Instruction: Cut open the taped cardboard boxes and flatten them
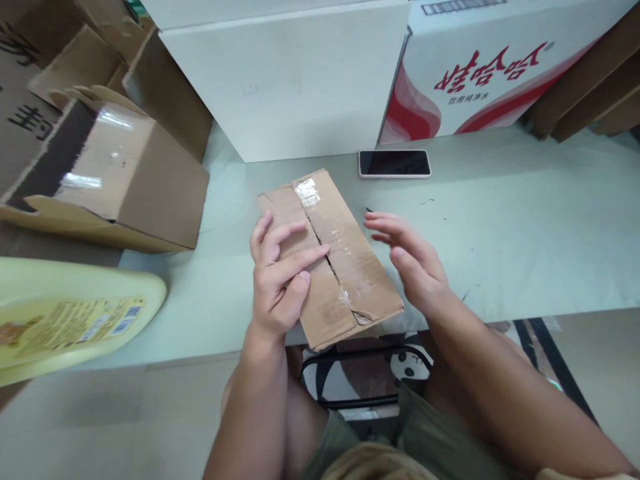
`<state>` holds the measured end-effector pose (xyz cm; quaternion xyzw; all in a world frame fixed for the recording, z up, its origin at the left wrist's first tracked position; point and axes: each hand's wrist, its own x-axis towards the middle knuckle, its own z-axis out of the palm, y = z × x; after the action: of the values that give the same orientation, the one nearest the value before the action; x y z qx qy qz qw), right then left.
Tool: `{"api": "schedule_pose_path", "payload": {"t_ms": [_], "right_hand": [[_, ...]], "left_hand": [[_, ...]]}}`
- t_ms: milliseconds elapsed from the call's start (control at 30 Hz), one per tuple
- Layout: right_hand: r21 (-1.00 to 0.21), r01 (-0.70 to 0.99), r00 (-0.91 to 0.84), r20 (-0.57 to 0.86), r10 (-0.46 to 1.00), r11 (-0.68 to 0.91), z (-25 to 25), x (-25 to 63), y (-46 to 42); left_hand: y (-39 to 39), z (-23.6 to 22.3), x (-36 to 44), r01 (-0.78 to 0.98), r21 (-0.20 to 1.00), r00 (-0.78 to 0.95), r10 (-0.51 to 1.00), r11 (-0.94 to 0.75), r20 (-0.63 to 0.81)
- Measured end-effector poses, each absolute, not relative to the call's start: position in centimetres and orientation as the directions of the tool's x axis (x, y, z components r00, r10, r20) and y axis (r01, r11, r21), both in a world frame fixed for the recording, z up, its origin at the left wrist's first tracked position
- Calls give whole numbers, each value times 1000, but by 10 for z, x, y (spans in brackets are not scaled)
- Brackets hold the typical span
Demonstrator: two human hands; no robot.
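A flat, closed cardboard box (350, 233) lies at a slant near the front edge of the table, its near corner at that edge. A dark seam runs along its top, with bits of clear tape at both ends. My left hand (280, 277) rests on the left part of the box, fingers spread, the index fingertip on the seam. Just right of the box, my right hand (413, 260) is held apart from it, empty, with its fingers extended and the thumb away from them.
A phone (395, 164) lies behind the box. White cartons (300, 80) and a red-and-white carton (465, 80) line the back. Cardboard boxes (160, 180) stand at left, a yellow bottle (85, 313) nearer. Folded cardboard (580, 87) leans at back right on the pale green tabletop (525, 220).
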<state>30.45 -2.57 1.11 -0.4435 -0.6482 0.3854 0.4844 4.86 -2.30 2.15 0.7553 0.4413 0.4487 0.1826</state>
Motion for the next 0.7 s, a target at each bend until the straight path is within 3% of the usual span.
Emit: {"api": "schedule_pose_path", "payload": {"t_ms": [67, 167, 233, 333, 400, 467, 567, 633, 700], "right_hand": [[-854, 447, 15, 305, 952, 267, 2, 312, -16], [-609, 789, 89, 247, 965, 83, -13, 325, -2], [-442, 896, 86, 102, 991, -32, -19, 332, 3], [-338, 935, 87, -89, 992, -112, -17, 335, 5], [-388, 912, 98, -111, 989, -134, -10, 334, 4], [-580, 803, 110, -83, 990, -138, 0, 331, 2], [-907, 393, 108, -115, 988, -148, 15, 324, -1], [-965, 170, 88, -187, 979, -199, 21, 318, -4], [-957, 109, 71, -264, 962, -270, 22, 312, -6]], "left_hand": [[-22, 18, 46, 511, 633, 226, 801, -582, 554], [-20, 15, 45, 513, 593, 251, 769, -621, 588], [-20, 14, 45, 515, 585, 250, 762, -627, 597], [-20, 13, 47, 507, 589, 232, 758, -629, 610], [-20, 13, 49, 505, 599, 219, 763, -622, 608], [-18, 14, 53, 524, 609, 206, 783, -595, 587], [-13, 16, 60, 570, 621, 163, 815, -538, 556], [-10, 17, 63, 575, 633, 121, 819, -518, 561], [-7, 14, 63, 560, 653, 81, 818, -510, 570]]}}
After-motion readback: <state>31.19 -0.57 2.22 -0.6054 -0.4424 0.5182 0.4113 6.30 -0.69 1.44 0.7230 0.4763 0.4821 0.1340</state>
